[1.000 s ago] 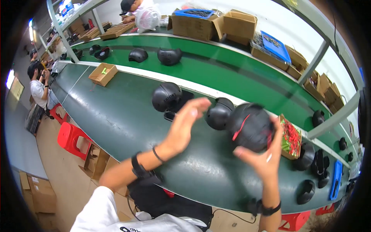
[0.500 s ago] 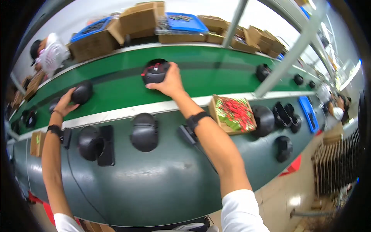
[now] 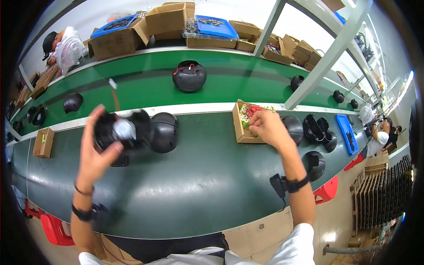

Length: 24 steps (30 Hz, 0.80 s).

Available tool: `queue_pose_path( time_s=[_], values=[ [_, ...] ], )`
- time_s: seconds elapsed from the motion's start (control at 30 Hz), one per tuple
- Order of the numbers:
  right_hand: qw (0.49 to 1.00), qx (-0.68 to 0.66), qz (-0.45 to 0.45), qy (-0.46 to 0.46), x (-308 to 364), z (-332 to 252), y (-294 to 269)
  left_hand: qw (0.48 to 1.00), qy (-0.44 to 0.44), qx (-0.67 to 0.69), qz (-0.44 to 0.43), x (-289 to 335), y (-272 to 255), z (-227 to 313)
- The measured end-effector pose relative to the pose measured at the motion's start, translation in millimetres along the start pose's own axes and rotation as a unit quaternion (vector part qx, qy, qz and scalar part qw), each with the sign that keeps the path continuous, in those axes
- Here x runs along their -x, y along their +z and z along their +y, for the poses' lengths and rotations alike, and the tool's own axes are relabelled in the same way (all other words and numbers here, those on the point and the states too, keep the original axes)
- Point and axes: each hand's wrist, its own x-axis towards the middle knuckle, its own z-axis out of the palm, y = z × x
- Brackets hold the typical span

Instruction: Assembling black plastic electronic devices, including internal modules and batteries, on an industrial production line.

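Note:
My left hand point(image 3: 95, 152), smeared by motion, grips an open black rounded shell point(image 3: 134, 121) above the table. Inside the shell is a whitish round part point(image 3: 124, 129); its details are blurred. Just right of it, a black dome point(image 3: 164, 132) sits on the table. My right hand point(image 3: 270, 129) is over a small cardboard box point(image 3: 245, 136) of red and green parts point(image 3: 249, 110). Its fingertips are pinched together, and what they hold is hidden. On the green belt rests a black round housing point(image 3: 189, 80) with a red wire on top.
The green conveyor belt point(image 3: 145, 79) runs beyond the table with several black domes. Past it stand cardboard boxes point(image 3: 165, 20) and blue trays point(image 3: 216, 27). More black shells point(image 3: 312, 128) and a blue tray point(image 3: 347, 134) lie at right, near a metal post point(image 3: 327, 57).
My right hand has let go of the red-wired housing, left on the belt, and moved to the parts box. My left hand has come back from the belt and now holds an open shell.

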Motion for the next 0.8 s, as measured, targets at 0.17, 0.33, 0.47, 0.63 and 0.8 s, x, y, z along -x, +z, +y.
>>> queue_pose_path(
  time_s=[0.17, 0.33, 0.47, 0.63, 0.8],
  values=[
    [0.972, 0.196, 0.126, 0.041, -28, 12, 66, 0.997, -0.032, 0.04, -0.058, 77, 85, 15],
    [0.976, 0.103, 0.175, 0.081, -25, -1, 67, 0.994, 0.012, -0.02, -0.102, 96, 113, -1],
    [0.979, -0.019, 0.194, 0.054, -1, -11, 29, 0.993, 0.027, -0.051, -0.098, 92, 117, -8],
    [0.931, -0.227, 0.284, -0.023, 27, -44, -30, 0.995, -0.021, 0.022, -0.092, 101, 115, -19],
    [0.977, -0.088, 0.194, -0.024, 12, -17, -46, 0.989, 0.008, 0.058, -0.133, 96, 117, -16]
  ],
)
